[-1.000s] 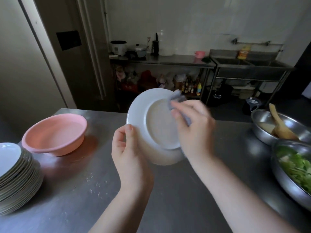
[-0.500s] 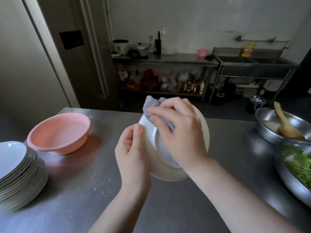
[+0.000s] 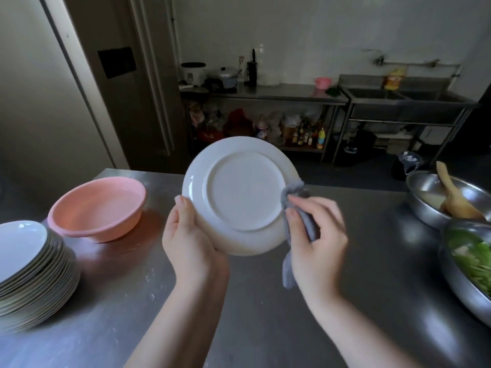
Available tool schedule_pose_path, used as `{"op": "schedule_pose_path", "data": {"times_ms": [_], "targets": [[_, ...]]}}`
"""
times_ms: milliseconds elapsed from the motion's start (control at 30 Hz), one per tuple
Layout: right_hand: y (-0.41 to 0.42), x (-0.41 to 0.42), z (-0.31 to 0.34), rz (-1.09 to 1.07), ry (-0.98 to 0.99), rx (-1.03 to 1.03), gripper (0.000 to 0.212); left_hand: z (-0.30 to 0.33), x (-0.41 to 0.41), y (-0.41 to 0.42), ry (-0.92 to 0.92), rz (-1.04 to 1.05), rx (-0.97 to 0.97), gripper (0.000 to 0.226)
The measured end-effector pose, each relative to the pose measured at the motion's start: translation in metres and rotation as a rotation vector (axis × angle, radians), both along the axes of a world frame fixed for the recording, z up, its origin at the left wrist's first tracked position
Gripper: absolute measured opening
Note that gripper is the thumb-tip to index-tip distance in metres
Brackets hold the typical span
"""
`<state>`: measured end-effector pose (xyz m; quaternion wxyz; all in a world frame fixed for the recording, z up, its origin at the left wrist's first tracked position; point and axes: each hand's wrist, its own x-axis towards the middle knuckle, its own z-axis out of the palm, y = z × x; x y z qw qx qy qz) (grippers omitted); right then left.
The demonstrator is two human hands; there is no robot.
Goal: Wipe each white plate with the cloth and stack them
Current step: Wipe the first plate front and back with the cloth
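Two bare forearms come into the head view from the lower edge, each ending in a bare hand: the left hand (image 3: 190, 244) and the right hand (image 3: 317, 241). No sleeve, glove, watch, ring or bracelet shows on either one. The fingernails are short and plain, without polish. The right hand is slightly blurred, so finer detail there cannot be made out.

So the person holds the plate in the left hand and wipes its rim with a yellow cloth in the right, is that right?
Nearly. In the head view the cloth is grey, not yellow. The rest holds: the left hand holds the plate, the right hand wipes its rim.
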<state>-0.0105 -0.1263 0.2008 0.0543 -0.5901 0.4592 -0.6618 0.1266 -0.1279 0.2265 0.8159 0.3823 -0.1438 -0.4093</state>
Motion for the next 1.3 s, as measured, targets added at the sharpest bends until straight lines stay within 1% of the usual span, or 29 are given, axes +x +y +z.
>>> {"op": "schedule_pose_path", "data": {"times_ms": [100, 167, 267, 300, 333, 367, 400, 467, 500, 567, 600, 633, 700, 767, 800, 867, 900, 933, 1000, 1033, 1067, 1233, 1300], "targets": [[0.007, 0.013, -0.018, 0.037, 0.07, -0.043, 0.015, -0.011, -0.004, -0.004, 0.044, -0.026, 0.075, 0.027], [0.008, 0.014, -0.025, 0.109, 0.12, 0.02, 0.017, -0.021, -0.003, -0.006, 0.029, -0.033, 0.106, 0.024], [0.006, 0.001, -0.034, 0.208, 0.056, 0.149, 0.018, -0.043, 0.003, -0.009, -0.03, -0.078, 0.154, 0.021], [0.005, -0.008, -0.038, 0.182, 0.008, 0.165, 0.02, -0.051, 0.007, -0.011, -0.084, -0.084, 0.177, 0.02], [0.004, -0.018, -0.043, 0.128, -0.033, 0.178, 0.023, -0.06, 0.011, -0.014, -0.177, -0.08, 0.202, 0.019], [0.002, -0.029, -0.048, 0.069, -0.057, 0.199, 0.025, -0.069, 0.015, -0.018, -0.324, -0.065, 0.224, 0.018], [0.002, -0.038, -0.055, 0.022, -0.068, 0.227, 0.025, -0.078, 0.019, -0.023, -0.514, -0.048, 0.234, 0.016], [0.007, -0.051, -0.071, -0.017, -0.085, 0.291, 0.026, -0.098, 0.02, -0.031, -0.962, -0.061, 0.212, 0.016], [0.01, -0.055, -0.079, -0.026, -0.093, 0.32, 0.027, -0.106, 0.019, -0.036, -1.193, -0.08, 0.169, 0.018], [0.016, -0.058, -0.092, -0.037, -0.108, 0.361, 0.027, -0.12, 0.012, -0.046, -1.613, -0.099, -0.007, 0.029], [0.018, -0.058, -0.097, -0.043, -0.116, 0.375, 0.026, -0.127, 0.008, -0.053, -1.776, -0.099, -0.128, 0.031], [0.019, -0.06, -0.101, -0.053, -0.122, 0.387, 0.026, -0.132, 0.004, -0.057, -1.907, -0.111, -0.238, 0.027], [0.019, -0.064, -0.105, -0.078, -0.126, 0.405, 0.025, -0.144, -0.002, -0.064, -2.073, -0.131, -0.399, 0.015], [0.02, -0.07, -0.108, -0.09, -0.13, 0.423, 0.024, -0.164, -0.003, -0.071, -2.118, -0.17, -0.481, 0.015], [0.021, -0.074, -0.11, -0.093, -0.129, 0.427, 0.024, -0.174, -0.003, -0.074, -2.121, -0.187, -0.504, 0.019], [0.022, -0.079, -0.114, -0.103, -0.127, 0.44, 0.024, -0.193, -0.004, -0.075, -2.119, -0.238, -0.512, 0.033], [0.022, -0.081, -0.117, -0.11, -0.129, 0.448, 0.024, -0.201, -0.005, -0.075, -2.108, -0.28, -0.489, 0.032], [0.022, -0.083, -0.121, -0.116, -0.132, 0.458, 0.024, -0.207, -0.006, -0.073, -2.076, -0.334, -0.435, 0.025], [0.02, -0.084, -0.128, -0.12, -0.145, 0.475, 0.024, -0.218, -0.007, -0.07, -1.948, -0.493, -0.22, 0.014], [0.019, -0.084, -0.132, -0.12, -0.149, 0.481, 0.024, -0.223, -0.006, -0.07, -1.88, -0.576, -0.106, 0.013], [0.018, -0.083, -0.135, -0.121, -0.153, 0.489, 0.024, -0.229, -0.005, -0.072, -1.84, -0.633, -0.036, 0.017], [0.012, -0.077, -0.15, -0.096, -0.161, 0.543, 0.024, -0.249, -0.009, -0.093, -1.853, -0.741, 0.12, 0.026], [0.01, -0.076, -0.155, -0.084, -0.14, 0.564, 0.022, -0.254, -0.013, -0.102, -1.841, -0.775, 0.165, 0.026]]}}
